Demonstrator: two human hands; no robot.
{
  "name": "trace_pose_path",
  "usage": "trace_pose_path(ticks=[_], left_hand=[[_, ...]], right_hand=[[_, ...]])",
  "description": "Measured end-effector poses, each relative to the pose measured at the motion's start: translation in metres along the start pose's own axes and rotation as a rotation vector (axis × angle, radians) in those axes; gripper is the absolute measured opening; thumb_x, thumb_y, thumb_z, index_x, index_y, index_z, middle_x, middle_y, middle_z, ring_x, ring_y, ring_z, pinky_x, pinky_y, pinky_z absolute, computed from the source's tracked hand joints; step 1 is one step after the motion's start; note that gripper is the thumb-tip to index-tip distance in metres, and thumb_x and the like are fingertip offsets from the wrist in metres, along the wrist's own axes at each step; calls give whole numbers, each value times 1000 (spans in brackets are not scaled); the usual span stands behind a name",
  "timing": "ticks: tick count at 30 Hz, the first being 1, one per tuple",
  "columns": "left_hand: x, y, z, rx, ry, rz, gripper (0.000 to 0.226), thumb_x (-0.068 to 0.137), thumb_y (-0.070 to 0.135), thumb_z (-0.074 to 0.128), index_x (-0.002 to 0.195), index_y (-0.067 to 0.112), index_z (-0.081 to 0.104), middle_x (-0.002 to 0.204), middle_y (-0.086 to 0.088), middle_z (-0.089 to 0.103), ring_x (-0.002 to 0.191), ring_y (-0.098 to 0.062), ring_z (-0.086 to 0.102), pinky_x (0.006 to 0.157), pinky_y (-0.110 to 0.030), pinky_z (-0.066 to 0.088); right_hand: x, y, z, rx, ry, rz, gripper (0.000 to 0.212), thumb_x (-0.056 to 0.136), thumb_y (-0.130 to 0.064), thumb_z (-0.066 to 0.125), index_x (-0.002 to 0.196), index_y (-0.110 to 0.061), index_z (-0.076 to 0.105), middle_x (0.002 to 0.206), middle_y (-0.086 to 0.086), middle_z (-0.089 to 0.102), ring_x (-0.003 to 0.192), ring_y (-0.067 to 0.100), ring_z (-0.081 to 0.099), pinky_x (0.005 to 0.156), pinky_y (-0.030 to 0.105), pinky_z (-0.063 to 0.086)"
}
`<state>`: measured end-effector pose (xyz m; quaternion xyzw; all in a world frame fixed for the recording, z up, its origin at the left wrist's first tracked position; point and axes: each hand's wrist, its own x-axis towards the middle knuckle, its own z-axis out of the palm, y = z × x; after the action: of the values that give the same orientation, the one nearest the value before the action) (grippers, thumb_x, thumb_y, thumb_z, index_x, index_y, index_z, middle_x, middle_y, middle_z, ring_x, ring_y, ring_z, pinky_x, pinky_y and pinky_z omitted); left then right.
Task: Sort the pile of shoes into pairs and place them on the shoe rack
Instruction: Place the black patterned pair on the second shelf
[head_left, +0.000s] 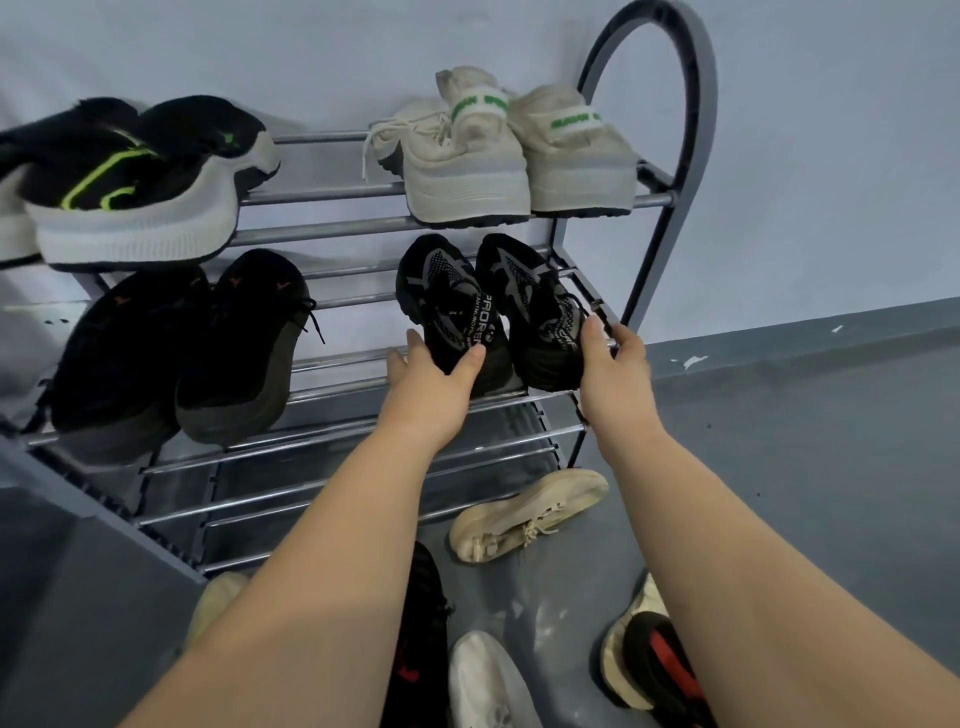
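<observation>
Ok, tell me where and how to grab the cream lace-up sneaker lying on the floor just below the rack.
The cream lace-up sneaker lies on its side, sole edge toward the grey metal shoe rack and laces facing you. Probably best to come from above with the right hand and pinch across the narrow middle, thumb on the upper near the laces and fingers on the sole. Its open sides leave room.

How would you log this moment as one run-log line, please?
hands: left, right each gripping one black shoe | place: middle shelf | floor: cream shoe unsorted
</observation>
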<state>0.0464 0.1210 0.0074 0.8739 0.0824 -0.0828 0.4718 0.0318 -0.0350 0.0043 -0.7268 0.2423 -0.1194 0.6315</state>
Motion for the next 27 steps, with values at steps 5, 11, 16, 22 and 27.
trace_pose_path(ticks=[5,11,16,22,27], left_hand=[[-46,1,-5,393,-4,165,88,90,61,41,152,22,-8,159,-8,-17,148,-29,-4,118,-42,10],[-99,-13,-4,807,-135,347,91,90,63,36,150,19,-15,156,-10,-26,146,-28,-16,120,-43,3],[-143,-29,-11,962,-197,482,89,91,62,35,151,19,-15,156,-10,-27,146,-26,-19,118,-41,-2],[-171,-54,-20,1101,-242,548,87,92,61,34,150,19,-15,156,-10,-26,146,-27,-18,118,-41,-3],[-184,-80,-24,1206,-312,568,88,92,60,36,150,19,-15,156,-10,-25,146,-26,-17,119,-39,-3]], right_hand=[[-42,-1,-29,-412,-130,-182,67,94,-46,47,150,-17,22,157,9,15,142,26,26,114,40,24],[-95,13,-63,-993,-399,-252,78,92,-52,49,153,-22,9,160,10,-2,146,33,8,116,42,18],[-130,21,-99,-1200,-520,-202,84,91,-55,48,153,-24,2,160,11,-9,147,34,6,117,42,15],[-155,40,-122,-1360,-561,-179,84,91,-56,46,153,-25,-3,160,8,-14,147,31,4,117,45,22],[-177,60,-131,-1480,-648,-248,84,91,-55,47,153,-26,-3,160,6,-15,148,28,4,114,44,26]])
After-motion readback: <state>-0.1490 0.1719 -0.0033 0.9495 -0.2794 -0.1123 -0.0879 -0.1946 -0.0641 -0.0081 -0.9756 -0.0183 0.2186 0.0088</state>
